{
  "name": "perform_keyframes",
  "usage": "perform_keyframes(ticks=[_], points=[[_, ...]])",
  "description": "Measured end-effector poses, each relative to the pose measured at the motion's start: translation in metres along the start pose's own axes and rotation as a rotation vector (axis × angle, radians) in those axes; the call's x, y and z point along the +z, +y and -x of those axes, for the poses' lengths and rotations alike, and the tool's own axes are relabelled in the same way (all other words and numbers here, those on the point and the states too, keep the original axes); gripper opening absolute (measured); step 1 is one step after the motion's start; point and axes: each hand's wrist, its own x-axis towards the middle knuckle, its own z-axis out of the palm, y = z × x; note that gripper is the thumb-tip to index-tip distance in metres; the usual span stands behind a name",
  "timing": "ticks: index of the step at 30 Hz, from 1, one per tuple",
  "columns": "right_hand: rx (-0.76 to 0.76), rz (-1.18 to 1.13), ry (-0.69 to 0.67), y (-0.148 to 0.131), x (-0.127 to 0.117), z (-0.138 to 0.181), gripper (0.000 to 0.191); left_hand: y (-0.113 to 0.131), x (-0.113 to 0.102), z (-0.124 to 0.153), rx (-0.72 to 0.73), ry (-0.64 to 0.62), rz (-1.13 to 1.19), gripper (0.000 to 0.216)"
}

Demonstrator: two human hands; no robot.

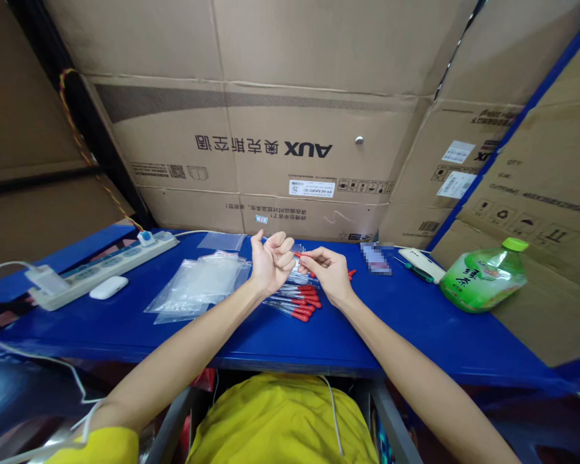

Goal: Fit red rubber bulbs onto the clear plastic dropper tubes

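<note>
My right hand (327, 272) pinches the red rubber bulb of a dropper (298, 254) between thumb and fingertips. Close beside it, my left hand (273, 263) is turned palm up, fingers curled in and thumb raised. The dropper's glass stem runs toward the left fist and is mostly hidden by those fingers. Beneath both hands lies a pile of clear droppers with red bulbs (305, 303), bulbs pointing right. Left of the pile, clear zip bags (198, 283) are stacked flat on the blue table (367, 341).
A white power strip (111, 265) with plugs and a white earbud case (109, 287) lie at the left. To the right are a blurred card-like item (377, 258), a white device (421, 263), a green-handled tool (419, 272) and a green bottle (483, 278). Cardboard (270, 51) walls the back.
</note>
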Motion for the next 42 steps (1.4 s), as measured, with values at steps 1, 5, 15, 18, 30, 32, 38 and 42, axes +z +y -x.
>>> perform_keyframes(ticks=[1, 5, 15, 18, 30, 32, 38, 42], points=[[0.000, -0.003, 0.001, 0.000, 0.000, 0.000, 0.033, 0.000, 0.000, 0.000, 0.001, 0.005, 0.000, 0.045], [-0.005, -0.007, -0.002, 0.000, 0.000, 0.000, 0.032, 0.000, 0.001, 0.000, -0.006, 0.032, 0.005, 0.046], [-0.016, 0.045, 0.014, -0.001, 0.001, 0.001, 0.035, -0.001, -0.002, 0.000, -0.006, -0.002, -0.017, 0.048], [-0.018, 0.068, 0.023, -0.002, 0.001, 0.001, 0.036, -0.002, -0.002, 0.000, -0.009, -0.008, -0.018, 0.049], [-0.080, 0.061, 0.022, -0.003, 0.003, 0.001, 0.033, -0.001, 0.006, 0.002, -0.009, 0.032, -0.052, 0.053], [-0.092, 0.072, 0.024, -0.004, 0.003, 0.000, 0.033, 0.000, 0.007, 0.002, 0.004, 0.030, -0.068, 0.056], [-0.083, 0.109, 0.006, -0.003, 0.002, 0.000, 0.038, 0.002, 0.007, 0.000, 0.009, 0.034, -0.145, 0.061], [-0.068, 0.166, -0.009, -0.003, -0.008, -0.004, 0.037, 0.013, 0.005, -0.006, -0.064, -0.037, -0.279, 0.053]])
